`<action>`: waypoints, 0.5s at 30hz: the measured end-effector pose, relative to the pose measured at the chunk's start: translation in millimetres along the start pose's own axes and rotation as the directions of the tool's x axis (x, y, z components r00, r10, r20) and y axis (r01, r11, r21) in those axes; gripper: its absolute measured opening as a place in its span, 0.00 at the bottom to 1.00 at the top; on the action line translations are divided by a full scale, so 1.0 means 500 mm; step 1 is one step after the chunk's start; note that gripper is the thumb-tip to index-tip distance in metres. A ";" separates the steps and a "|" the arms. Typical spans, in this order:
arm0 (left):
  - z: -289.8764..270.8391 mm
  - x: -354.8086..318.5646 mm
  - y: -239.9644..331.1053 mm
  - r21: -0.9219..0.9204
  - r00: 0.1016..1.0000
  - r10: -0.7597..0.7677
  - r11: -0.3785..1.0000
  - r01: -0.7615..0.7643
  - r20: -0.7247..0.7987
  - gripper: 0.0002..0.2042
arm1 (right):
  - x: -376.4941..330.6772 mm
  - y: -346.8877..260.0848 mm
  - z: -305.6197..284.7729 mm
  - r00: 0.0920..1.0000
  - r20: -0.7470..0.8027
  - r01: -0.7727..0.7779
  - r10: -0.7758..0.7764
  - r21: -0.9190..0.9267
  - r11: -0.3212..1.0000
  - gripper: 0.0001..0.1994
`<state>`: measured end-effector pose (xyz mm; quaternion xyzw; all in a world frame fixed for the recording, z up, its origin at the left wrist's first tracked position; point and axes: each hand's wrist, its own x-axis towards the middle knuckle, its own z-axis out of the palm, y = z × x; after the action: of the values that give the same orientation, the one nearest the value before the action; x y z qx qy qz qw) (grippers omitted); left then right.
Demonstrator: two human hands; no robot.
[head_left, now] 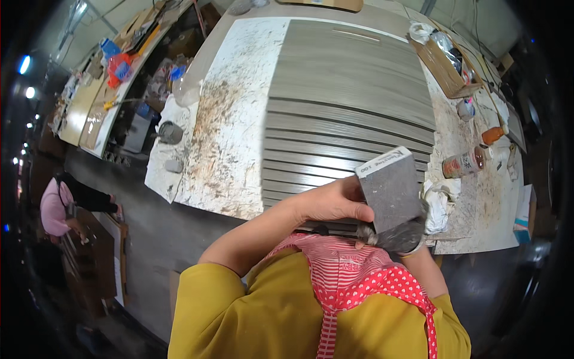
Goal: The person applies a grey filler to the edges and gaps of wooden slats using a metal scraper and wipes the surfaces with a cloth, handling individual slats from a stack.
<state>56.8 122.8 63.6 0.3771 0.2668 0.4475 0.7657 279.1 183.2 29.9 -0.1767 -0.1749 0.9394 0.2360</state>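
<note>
My left hand (335, 200) is closed on a dark grey sanding block (391, 191) with a printed white side, its thumb along the near edge. The block is tilted up in front of my chest, over the panel's near edge. Close beneath it is my right hand (400, 237), wrapped in something dark grey, a glove or a cloth; its fingers are mostly hidden, so their grip cannot be told. A wide grey wood-grain panel (347, 75) lies on the worktable, with several dark grooves across its nearer half. A thin light strip (356, 36) rests near its far edge.
The white table cover (239, 78) is stained brown. On the left stand a grey cup (171, 133) and a clear jug (185, 90). At right are a bottle (463, 163), crumpled white cloth (439, 203) and a cardboard box (445, 69). Another person (57, 203) works at far left.
</note>
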 end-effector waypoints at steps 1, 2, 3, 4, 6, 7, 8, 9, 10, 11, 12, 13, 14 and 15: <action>-0.005 -0.016 -0.010 -0.022 1.000 0.017 1.000 -0.017 -0.003 0.50 | 0.022 0.029 0.031 0.990 0.079 -0.117 0.119 -0.039 0.992 0.29; -0.006 -0.033 -0.019 -0.164 0.997 0.075 0.984 -0.072 0.017 0.50 | 0.041 0.049 0.058 0.963 0.147 -0.214 0.224 -0.081 0.973 0.29; -0.008 -0.050 -0.027 -0.304 0.990 0.138 0.945 -0.123 0.026 0.50 | 0.057 0.063 0.083 0.927 0.197 -0.299 0.320 -0.128 0.946 0.29; -0.011 -0.069 -0.022 -0.297 0.986 0.165 0.943 -0.149 0.030 0.49 | 0.071 0.071 0.103 0.889 0.236 -0.358 0.393 -0.178 0.917 0.29; -0.025 -0.128 -0.017 -0.302 0.955 0.273 0.906 -0.296 -0.115 0.46 | 0.104 0.068 0.137 0.816 0.273 -0.427 0.510 -0.312 0.849 0.28; -0.044 -0.160 -0.012 -0.261 0.898 0.360 0.868 -0.422 -0.253 0.44 | 0.125 0.054 0.149 0.788 0.268 -0.421 0.554 -0.424 0.802 0.28; -0.098 -0.193 -0.001 0.009 0.826 0.420 0.893 -0.450 -0.377 0.36 | 0.143 0.027 0.163 0.800 0.216 -0.349 0.560 -0.591 0.727 0.28; -0.112 -0.221 0.042 0.087 0.677 0.535 0.812 -0.577 -0.506 0.36 | 0.169 -0.021 0.172 0.882 0.127 -0.062 0.453 -0.923 0.379 0.27; -0.126 -0.253 0.081 0.299 0.497 0.546 0.818 -0.492 -0.675 0.38 | 0.175 -0.041 0.215 0.988 -0.024 -0.057 0.154 -0.974 0.219 0.23; -0.179 -0.275 0.077 0.379 0.348 0.531 0.825 -0.419 -0.772 0.37 | 0.201 -0.064 0.226 0.991 0.043 0.055 -0.125 -0.994 0.095 0.22; -0.202 -0.283 0.067 0.381 0.326 0.527 0.825 -0.417 -0.785 0.37 | 0.265 -0.086 0.261 0.901 0.387 0.235 -0.199 -0.818 -0.526 0.24; -0.223 -0.271 0.064 0.544 0.268 0.592 0.805 -0.236 -0.760 0.35 | 0.318 -0.130 0.232 0.740 0.652 0.280 -0.165 -0.522 -0.805 0.25; -0.244 -0.264 0.058 0.674 0.206 0.664 0.738 -0.027 -0.718 0.34 | 0.364 -0.145 0.233 0.754 0.636 0.181 -0.167 -0.445 -0.877 0.24; -0.269 -0.236 0.037 0.744 0.288 0.716 0.668 -0.019 -0.636 0.33 | 0.405 -0.160 0.207 0.750 0.640 0.175 -0.168 -0.437 -0.882 0.24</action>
<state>-106.6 69.4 9.9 0.3478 0.6608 0.6388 0.1853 99.4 326.3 103.3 -0.1923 -0.9541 -0.0133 0.2292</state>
